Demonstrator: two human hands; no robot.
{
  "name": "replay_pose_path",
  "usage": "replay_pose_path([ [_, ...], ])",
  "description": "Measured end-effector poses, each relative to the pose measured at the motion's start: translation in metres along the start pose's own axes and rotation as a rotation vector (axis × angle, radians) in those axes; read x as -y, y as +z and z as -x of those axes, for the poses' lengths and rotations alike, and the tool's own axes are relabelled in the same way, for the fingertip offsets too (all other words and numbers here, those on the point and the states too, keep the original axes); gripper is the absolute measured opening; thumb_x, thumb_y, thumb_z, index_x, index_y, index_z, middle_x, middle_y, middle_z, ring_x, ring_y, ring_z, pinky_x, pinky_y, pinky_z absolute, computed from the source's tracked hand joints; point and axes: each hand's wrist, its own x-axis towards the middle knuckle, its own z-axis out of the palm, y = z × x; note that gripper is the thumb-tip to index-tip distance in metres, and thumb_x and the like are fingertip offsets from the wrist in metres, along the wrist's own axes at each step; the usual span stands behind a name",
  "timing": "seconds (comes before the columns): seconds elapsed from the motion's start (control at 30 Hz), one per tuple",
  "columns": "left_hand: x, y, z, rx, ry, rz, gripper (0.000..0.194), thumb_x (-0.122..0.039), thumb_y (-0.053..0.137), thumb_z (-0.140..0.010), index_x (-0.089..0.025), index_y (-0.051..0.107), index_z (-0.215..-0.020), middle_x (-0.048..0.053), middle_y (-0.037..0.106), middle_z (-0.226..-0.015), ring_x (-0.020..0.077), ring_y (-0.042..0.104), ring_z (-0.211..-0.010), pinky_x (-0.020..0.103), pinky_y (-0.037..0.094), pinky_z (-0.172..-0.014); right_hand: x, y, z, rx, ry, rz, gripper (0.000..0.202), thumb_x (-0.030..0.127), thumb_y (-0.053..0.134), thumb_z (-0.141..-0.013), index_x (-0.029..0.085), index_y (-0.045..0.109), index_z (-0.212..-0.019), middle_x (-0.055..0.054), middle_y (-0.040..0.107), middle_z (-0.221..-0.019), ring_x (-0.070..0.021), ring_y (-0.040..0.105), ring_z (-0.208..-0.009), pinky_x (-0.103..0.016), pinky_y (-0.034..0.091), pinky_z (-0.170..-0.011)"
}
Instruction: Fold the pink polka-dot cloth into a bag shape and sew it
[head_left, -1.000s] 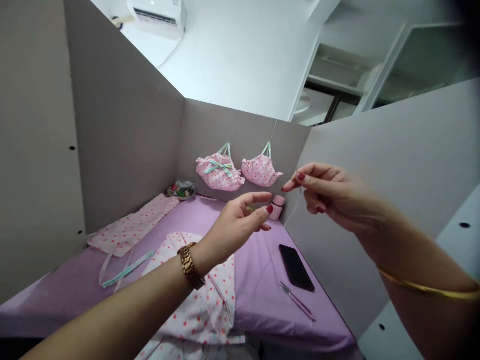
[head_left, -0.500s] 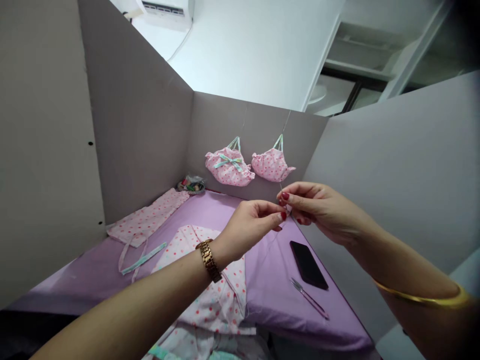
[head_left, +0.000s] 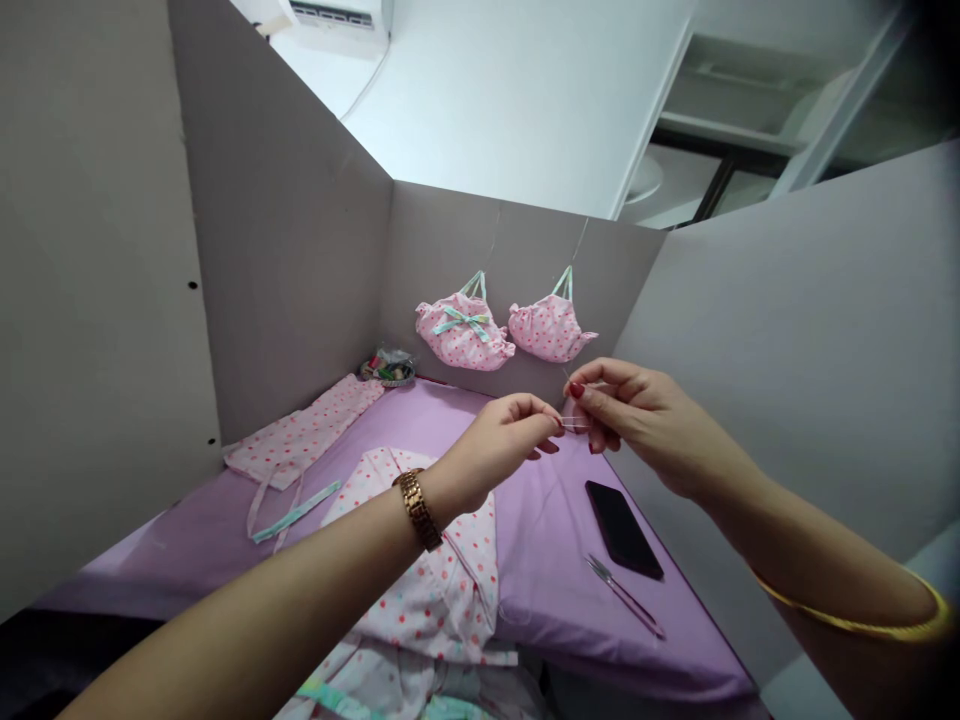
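Note:
My left hand (head_left: pixel 517 440) and my right hand (head_left: pixel 637 410) are raised over the table, a small gap between their fingertips. Strands of pale thread (head_left: pixel 575 421) stretch across that gap. The left fingers pinch one end of the thread. In the right hand, thumb and forefinger close on a thin needle (head_left: pixel 566 372) whose tip pokes up past them. Below my left forearm lies a white garment (head_left: pixel 457 570) with pink and red dots, partly hidden by the arm. A pair of small scissors (head_left: pixel 626 598) and a black phone (head_left: pixel 624 530) lie below my right hand.
Two pink dotted fabric pouches (head_left: pixel 465 345) hang on the back panel. Folded dotted cloth (head_left: pixel 307 435) and a mint strip (head_left: pixel 296 512) lie at left on the purple tablecloth (head_left: pixel 540 600). A small basket (head_left: pixel 388 370) sits in the back corner. Grey panels (head_left: pixel 292 220) enclose the table.
My hands have moved apart from touching fingertips, the left drawing slightly leftward. Thread strands now show between them. The view has shifted a little.

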Motion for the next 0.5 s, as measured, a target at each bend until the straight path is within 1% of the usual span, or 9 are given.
replay_pose_path([
  [0.07, -0.002, -0.002, 0.001, 0.052, -0.06, 0.164, 0.009, -0.014, 0.048, -0.077, -0.015, 0.057, -0.073, 0.0, 0.059, -0.081, 0.009, 0.055, -0.069, 0.021, 0.04, -0.062, 0.0, 0.001, 0.001, -0.014, -0.01, 0.024, 0.021, 0.039, 0.056, -0.083, 0.019, 0.054, -0.081, 0.004, 0.053, -0.059, -0.0062, 0.049, -0.045, -0.018, 0.039, -0.044],
  [0.13, -0.004, -0.006, 0.002, 0.1, -0.141, 0.38, 0.013, -0.014, 0.043, -0.078, -0.015, 0.056, -0.074, 0.001, 0.059, -0.083, 0.0084, 0.055, -0.066, 0.021, 0.041, -0.059, -0.002, 0.001, 0.001, -0.019, -0.004, 0.042, 0.02, 0.038, 0.056, -0.083, 0.018, 0.055, -0.08, 0.004, 0.052, -0.058, -0.0062, 0.047, -0.046, -0.018, 0.04, -0.044],
  [0.2, -0.007, -0.013, 0.002, 0.121, -0.208, 0.544, 0.016, -0.014, 0.039, -0.079, -0.014, 0.055, -0.073, 0.003, 0.06, -0.083, 0.0083, 0.056, -0.062, 0.02, 0.042, -0.056, -0.004, 0.0, 0.0, -0.024, 0.01, 0.052, 0.018, 0.035, 0.056, -0.082, 0.018, 0.055, -0.079, 0.004, 0.051, -0.058, -0.0061, 0.046, -0.047, -0.017, 0.039, -0.043],
  [0.23, -0.007, -0.018, 0.002, 0.114, -0.226, 0.59, 0.017, -0.013, 0.039, -0.079, -0.014, 0.054, -0.073, 0.003, 0.061, -0.081, 0.0084, 0.056, -0.06, 0.02, 0.042, -0.055, -0.006, -0.001, -0.001, -0.034, 0.018, 0.051, 0.017, 0.034, 0.056, -0.082, 0.018, 0.055, -0.079, 0.004, 0.051, -0.058, -0.006, 0.045, -0.047, -0.017, 0.038, -0.043],
  [0.3, -0.008, -0.029, 0.003, 0.099, -0.238, 0.631, 0.017, -0.013, 0.038, -0.08, -0.014, 0.054, -0.074, 0.003, 0.061, -0.075, 0.0082, 0.056, -0.056, 0.019, 0.043, -0.053, -0.009, -0.005, -0.003, -0.076, 0.033, 0.046, 0.016, 0.033, 0.058, -0.08, 0.017, 0.055, -0.078, 0.003, 0.051, -0.059, -0.0055, 0.044, -0.046, -0.017, 0.037, -0.042],
  [0.37, -0.005, -0.041, 0.004, 0.085, -0.246, 0.637, 0.015, -0.012, 0.041, -0.081, -0.013, 0.054, -0.075, 0.001, 0.058, -0.065, 0.0067, 0.054, -0.051, 0.016, 0.043, -0.05, -0.012, -0.01, -0.006, -0.133, 0.051, 0.032, 0.015, 0.032, 0.059, -0.079, 0.017, 0.056, -0.077, 0.003, 0.052, -0.062, -0.0047, 0.043, -0.046, -0.017, 0.036, -0.041],
  [0.43, 0.003, -0.053, 0.006, 0.087, -0.272, 0.61, 0.012, -0.011, 0.045, -0.083, -0.013, 0.055, -0.076, -0.002, 0.054, -0.056, 0.0049, 0.051, -0.047, 0.014, 0.042, -0.048, -0.014, -0.016, -0.008, -0.197, 0.071, 0.008, 0.013, 0.029, 0.06, -0.078, 0.017, 0.056, -0.076, 0.003, 0.052, -0.063, -0.0038, 0.041, -0.044, -0.016, 0.034, -0.04],
  [0.5, 0.013, -0.064, 0.01, 0.116, -0.307, 0.549, 0.008, -0.011, 0.051, -0.083, -0.013, 0.055, -0.076, -0.004, 0.05, -0.053, 0.0036, 0.049, -0.045, 0.012, 0.04, -0.046, -0.014, -0.022, -0.009, -0.248, 0.086, -0.016, 0.01, 0.025, 0.06, -0.077, 0.017, 0.056, -0.075, 0.003, 0.049, -0.06, -0.0034, 0.039, -0.044, -0.016, 0.032, -0.039],
])
